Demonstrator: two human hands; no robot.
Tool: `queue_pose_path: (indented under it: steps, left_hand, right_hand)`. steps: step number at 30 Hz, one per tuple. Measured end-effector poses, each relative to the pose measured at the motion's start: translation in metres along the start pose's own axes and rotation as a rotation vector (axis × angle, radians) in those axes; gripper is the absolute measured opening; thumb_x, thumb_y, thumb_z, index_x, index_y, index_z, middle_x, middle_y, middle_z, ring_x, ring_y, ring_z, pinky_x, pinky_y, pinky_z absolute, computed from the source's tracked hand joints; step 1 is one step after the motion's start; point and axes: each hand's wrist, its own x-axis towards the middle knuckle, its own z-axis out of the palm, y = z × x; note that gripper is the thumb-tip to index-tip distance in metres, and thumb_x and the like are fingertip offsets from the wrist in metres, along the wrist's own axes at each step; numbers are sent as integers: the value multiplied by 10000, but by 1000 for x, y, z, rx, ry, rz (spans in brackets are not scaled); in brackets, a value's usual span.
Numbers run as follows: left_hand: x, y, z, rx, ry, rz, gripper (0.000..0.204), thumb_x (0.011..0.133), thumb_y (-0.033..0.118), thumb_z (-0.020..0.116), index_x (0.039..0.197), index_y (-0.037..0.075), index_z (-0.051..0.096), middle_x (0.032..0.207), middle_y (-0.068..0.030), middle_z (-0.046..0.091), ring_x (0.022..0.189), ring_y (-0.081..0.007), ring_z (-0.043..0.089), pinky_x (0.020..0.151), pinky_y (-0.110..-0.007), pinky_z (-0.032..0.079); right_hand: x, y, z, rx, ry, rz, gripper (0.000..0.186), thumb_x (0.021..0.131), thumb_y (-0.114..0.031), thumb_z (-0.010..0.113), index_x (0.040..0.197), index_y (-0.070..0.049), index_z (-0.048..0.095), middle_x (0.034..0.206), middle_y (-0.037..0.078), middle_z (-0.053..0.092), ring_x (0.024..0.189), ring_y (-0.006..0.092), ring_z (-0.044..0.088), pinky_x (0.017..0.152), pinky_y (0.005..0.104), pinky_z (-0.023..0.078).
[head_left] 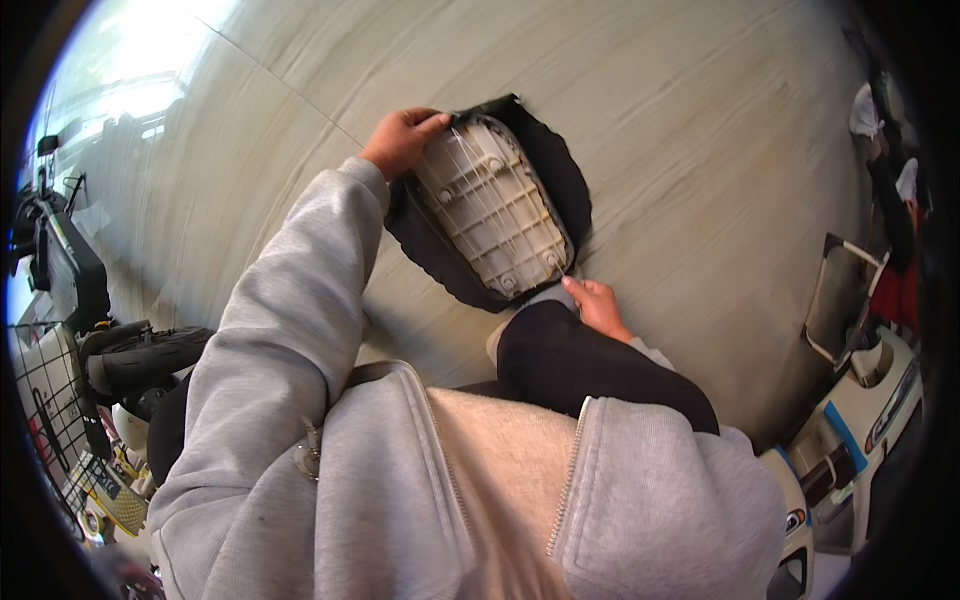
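Observation:
A scooter seat (487, 212) is tilted underside up in front of my knees. Its cream plastic base has a grid of ribs and several round rubber feet. Loose black cover fabric (560, 165) spreads out around the base, and thin pale strings (485, 190) run lengthwise over the ribs. With fingers closed, my left hand (402, 138) grips the cover's far left edge, thumb on top. My right hand (597, 305) is pinched at the near end, by the last foot, where a thin string seems to reach the fingertips. The seat's near edge hides part of my shoe.
Parts of electric scooters, a black tyre (150, 360) and a wire basket (55, 400) stand at the left. White scooter body panels (885, 400) and a metal frame (825, 300) are at the right. Another person's legs (885, 200) show at the far right edge. The floor is pale tile.

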Motion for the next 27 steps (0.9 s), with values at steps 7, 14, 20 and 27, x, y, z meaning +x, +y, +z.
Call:
queue_pose_path:
  steps: [7,14,20,27]
  left_hand:
    - [7,-7,6,-60,-9,-6,387,989,310,593,1198,-9,660,1024,-67,712,888,-139,651,824,-287,525]
    - [5,-7,9,-105,49,-17,364,959,316,635,1137,4,697,969,-74,726,837,-142,654,790,-300,528]
    - [7,-11,8,-78,89,7,381,960,323,636,1136,-11,691,966,-74,722,847,-139,648,801,-292,520]
    - [27,-13,-23,-140,284,79,360,983,295,606,1166,-7,676,1003,-48,709,882,-119,630,807,-260,498]
  right_hand:
    - [2,6,0,32,-18,-45,481,923,-381,675,628,-16,570,560,-45,451,559,53,376,491,283,321]
    - [2,6,0,65,-35,-8,490,917,-402,681,632,-16,582,566,-54,457,557,51,380,491,277,325]
    - [-4,-6,-4,17,-2,3,446,921,-363,690,628,-50,565,601,-40,488,577,63,411,528,261,331]
    - [22,-54,-9,143,15,-186,424,890,-360,712,658,-20,608,622,-18,551,600,55,456,555,253,371]
